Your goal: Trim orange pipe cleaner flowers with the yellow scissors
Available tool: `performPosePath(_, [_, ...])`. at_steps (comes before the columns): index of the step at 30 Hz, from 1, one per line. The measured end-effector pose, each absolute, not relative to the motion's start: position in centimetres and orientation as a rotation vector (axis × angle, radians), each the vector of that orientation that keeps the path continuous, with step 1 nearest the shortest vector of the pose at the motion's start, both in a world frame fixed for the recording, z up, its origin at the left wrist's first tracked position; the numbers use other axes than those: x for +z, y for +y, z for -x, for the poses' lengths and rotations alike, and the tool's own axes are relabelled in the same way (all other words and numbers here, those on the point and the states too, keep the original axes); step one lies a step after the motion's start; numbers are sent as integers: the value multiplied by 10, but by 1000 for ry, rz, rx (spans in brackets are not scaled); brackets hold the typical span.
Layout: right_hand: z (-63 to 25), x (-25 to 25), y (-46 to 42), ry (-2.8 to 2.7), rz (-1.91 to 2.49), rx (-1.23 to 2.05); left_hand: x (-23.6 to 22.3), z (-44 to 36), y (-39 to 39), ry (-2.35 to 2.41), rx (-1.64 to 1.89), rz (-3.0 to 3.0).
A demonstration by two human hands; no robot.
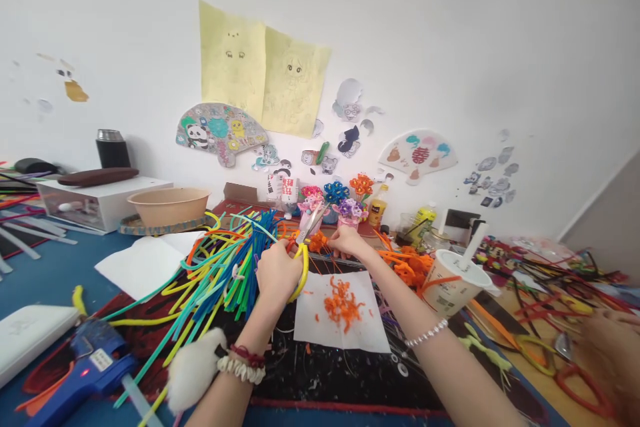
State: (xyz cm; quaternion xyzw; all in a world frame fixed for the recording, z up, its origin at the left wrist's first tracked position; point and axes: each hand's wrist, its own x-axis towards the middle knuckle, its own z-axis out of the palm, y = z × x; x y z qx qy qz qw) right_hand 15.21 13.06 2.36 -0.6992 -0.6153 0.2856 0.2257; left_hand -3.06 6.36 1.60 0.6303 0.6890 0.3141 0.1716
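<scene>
My left hand point(281, 270) is closed around a pair of scissors point(303, 260) with yellow handles, its blades pointing up and away. At its fingers there is a bit of orange fuzzy material. My right hand point(347, 241) reaches toward the orange pipe-cleaner pieces point(319, 241), fingertips pressed together; what they pinch is too small to make out. Between my forearms lies a white paper sheet point(369, 330) bearing a pile of orange fuzzy clippings point(345, 305). Left of my left hand spreads a bundle of blue, green and yellow pipe cleaners point(240, 267).
A blue glue gun point(95, 360) lies front left, near a white box point(35, 340). A lidded cup point(453, 283) with a straw stands right of my right forearm. Small flower pots point(336, 203) line the back. Another person's hand point(613, 340) shows at the right edge, near orange-handled scissors point(583, 383).
</scene>
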Motion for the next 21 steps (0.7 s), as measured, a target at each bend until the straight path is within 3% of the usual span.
performPosePath(9, [-227,44,33,-1531,1861,180,17,30,64,1979,891,-1822])
performPosePath(15, [-239,31,27,-1637,1830,77,13,25,64,1993,912,-1805])
performPosePath(21, [-196,38,-9,-1702,1518,34,10,29,64,2023,944,-1802])
